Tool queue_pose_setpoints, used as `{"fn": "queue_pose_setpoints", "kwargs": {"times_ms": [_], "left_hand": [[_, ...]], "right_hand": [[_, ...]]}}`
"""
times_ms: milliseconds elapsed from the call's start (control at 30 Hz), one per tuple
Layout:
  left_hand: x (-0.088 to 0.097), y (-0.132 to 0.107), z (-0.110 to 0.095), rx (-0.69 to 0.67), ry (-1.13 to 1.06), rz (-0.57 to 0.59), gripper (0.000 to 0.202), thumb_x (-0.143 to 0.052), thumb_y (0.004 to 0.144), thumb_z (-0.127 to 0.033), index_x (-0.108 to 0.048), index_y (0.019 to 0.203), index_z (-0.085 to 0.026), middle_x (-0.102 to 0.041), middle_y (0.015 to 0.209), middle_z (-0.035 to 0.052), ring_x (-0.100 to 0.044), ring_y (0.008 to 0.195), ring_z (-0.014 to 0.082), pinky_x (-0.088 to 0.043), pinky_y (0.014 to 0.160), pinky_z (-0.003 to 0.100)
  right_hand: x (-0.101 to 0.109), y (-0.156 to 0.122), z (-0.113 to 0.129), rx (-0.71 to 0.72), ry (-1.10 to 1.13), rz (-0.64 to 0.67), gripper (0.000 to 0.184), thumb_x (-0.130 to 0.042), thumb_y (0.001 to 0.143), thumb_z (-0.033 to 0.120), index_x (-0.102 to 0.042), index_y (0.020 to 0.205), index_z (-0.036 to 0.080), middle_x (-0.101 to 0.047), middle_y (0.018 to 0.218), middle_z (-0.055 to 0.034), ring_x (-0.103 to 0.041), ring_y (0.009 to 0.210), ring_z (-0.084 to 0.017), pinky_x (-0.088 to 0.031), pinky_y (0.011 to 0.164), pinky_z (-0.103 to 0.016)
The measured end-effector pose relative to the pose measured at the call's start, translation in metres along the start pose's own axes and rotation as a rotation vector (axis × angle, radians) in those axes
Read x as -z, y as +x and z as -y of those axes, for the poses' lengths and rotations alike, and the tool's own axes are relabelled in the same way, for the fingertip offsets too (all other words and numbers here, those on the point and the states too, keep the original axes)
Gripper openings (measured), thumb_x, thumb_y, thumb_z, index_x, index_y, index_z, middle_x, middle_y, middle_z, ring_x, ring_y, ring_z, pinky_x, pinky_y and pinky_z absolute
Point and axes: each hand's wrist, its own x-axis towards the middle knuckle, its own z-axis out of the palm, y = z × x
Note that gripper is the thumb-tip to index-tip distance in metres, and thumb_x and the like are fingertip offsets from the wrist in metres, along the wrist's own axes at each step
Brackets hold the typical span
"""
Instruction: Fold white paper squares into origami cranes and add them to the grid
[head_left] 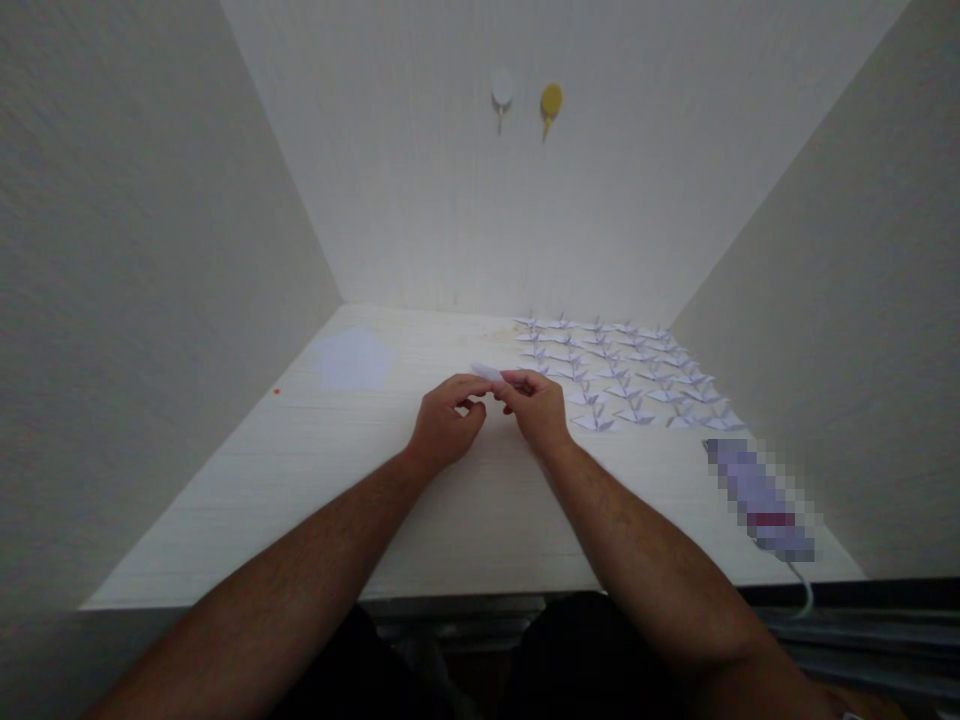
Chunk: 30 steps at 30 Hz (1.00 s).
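Note:
A small piece of folded white paper (487, 372) is held up over the middle of the white table. My right hand (536, 405) pinches it between thumb and fingers from the right. From the left, my left hand (450, 415) has its curled fingertips at the paper's near edge. The fingers partly cover the paper, so its exact folded shape cannot be made out. Rows of folded white paper cranes (596, 352) stand on the table just beyond and to the right of my right hand.
White paper sheets (354, 358) lie at the table's back left, with a small orange-red spot (277, 391) near the left edge. A blurred-out flat device (761, 500) with a white cable (806, 590) rests at the right. Panels enclose three sides; two hooks (551, 100) hang on the back wall.

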Motion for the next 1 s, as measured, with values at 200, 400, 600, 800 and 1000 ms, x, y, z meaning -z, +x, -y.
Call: {"fn": "queue_pose_setpoints", "kwargs": {"times_ms": [200,400,600,800,1000], "left_hand": [[0.008,0.008,0.004,0.079,0.074,-0.252,0.040,-0.073,0.066,-0.018,-0.072,0.106,-0.022,-0.066,0.109,0.0066,-0.060,0.090,0.0184,-0.049,0.073,0.028],[0.010,0.010,0.006,0.371,-0.133,-0.018,0.018,-0.077,0.067,-0.033,-0.071,0.076,-0.017,-0.064,0.061,0.0016,-0.054,0.055,0.0134,-0.042,0.054,0.026],[0.008,0.008,0.006,0.298,-0.089,0.009,0.016,-0.076,0.067,-0.031,-0.069,0.076,-0.018,-0.068,0.067,0.0023,-0.059,0.057,0.0140,-0.045,0.056,0.026],[0.007,0.009,0.007,0.316,-0.157,0.014,0.011,-0.073,0.065,-0.023,-0.067,0.072,-0.018,-0.067,0.064,0.0009,-0.059,0.055,0.0137,-0.046,0.056,0.026],[0.004,0.009,0.009,0.418,-0.299,-0.021,0.011,-0.072,0.059,-0.017,-0.066,0.068,-0.017,-0.063,0.060,-0.0009,-0.057,0.054,0.0117,-0.047,0.054,0.025]], "right_hand": [[-0.001,0.000,-0.003,0.021,-0.068,0.007,0.019,-0.068,0.068,0.033,-0.069,0.078,0.017,-0.067,0.062,-0.0005,-0.057,0.054,-0.012,-0.047,0.053,-0.025],[0.000,-0.003,-0.006,0.066,-0.125,0.104,0.017,-0.070,0.070,0.035,-0.068,0.073,0.019,-0.067,0.063,-0.0006,-0.058,0.055,-0.012,-0.047,0.054,-0.026],[0.000,-0.007,0.000,0.141,-0.156,0.102,0.013,-0.071,0.071,0.032,-0.067,0.074,0.020,-0.068,0.067,-0.0011,-0.061,0.060,-0.014,-0.048,0.058,-0.026],[-0.001,-0.008,-0.003,0.165,-0.120,0.135,0.009,-0.067,0.072,0.029,-0.064,0.073,0.021,-0.068,0.068,0.0001,-0.062,0.064,-0.015,-0.050,0.062,-0.027],[0.001,-0.007,-0.008,0.277,-0.222,0.135,0.008,-0.062,0.074,0.024,-0.069,0.072,0.020,-0.066,0.064,0.0012,-0.057,0.058,-0.012,-0.044,0.057,-0.025]]}}
